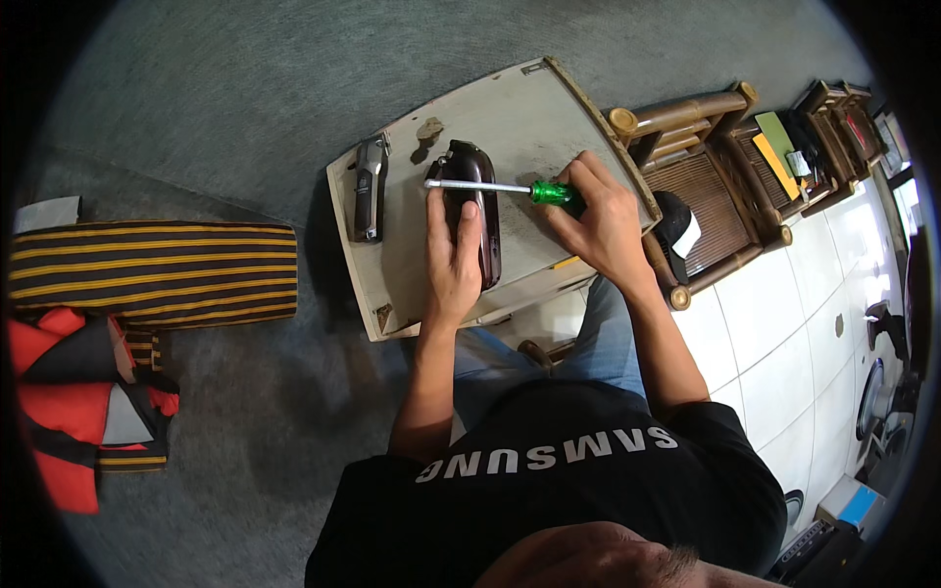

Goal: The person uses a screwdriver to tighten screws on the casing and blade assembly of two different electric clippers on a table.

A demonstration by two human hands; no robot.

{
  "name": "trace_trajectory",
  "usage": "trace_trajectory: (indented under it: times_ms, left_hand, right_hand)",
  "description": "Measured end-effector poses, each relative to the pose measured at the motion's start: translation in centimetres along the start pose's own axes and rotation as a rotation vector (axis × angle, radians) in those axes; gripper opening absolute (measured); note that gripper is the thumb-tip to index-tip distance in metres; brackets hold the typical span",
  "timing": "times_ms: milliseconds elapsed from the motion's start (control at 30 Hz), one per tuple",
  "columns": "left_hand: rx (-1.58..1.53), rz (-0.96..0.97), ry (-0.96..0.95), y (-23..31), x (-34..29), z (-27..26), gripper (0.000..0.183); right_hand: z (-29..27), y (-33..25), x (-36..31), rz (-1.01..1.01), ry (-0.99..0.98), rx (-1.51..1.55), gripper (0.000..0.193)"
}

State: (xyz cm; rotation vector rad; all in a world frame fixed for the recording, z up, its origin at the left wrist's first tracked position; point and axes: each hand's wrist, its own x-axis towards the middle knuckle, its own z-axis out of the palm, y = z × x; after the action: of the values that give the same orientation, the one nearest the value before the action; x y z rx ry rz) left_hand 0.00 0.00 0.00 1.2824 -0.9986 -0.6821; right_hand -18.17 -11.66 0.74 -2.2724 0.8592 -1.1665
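Note:
A glossy dark maroon oblong device lies on the pale tabletop. My left hand is closed on it, with the thumb on its upper face and the fingers along its left side. My right hand grips a screwdriver by its green handle. The metal shaft points left across the device, its end near the device's left edge by my left fingertips. Whether that end touches anything I cannot tell. To the left lies a black and grey hair clipper.
Bamboo chairs stand to the right, with a black and white cap on the nearest. Left of the table are a black-and-yellow striped cushion and red and black cloth. A dark stain marks the tabletop.

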Motion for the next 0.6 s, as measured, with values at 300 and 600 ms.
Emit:
trace_trajectory:
  times_ms: [300,600]
  left_hand:
    - [0.036,0.042,-0.057,0.4,0.0,0.5,0.065]
    - [0.15,0.096,-0.01,0.6,-0.2,0.4,0.062]
  right_hand:
    - [-0.1,0.1,-0.1,-0.029,-0.036,-0.057,0.038]
    - [0.2,0.2,-0.1,-0.06,-0.015,-0.074,0.04]
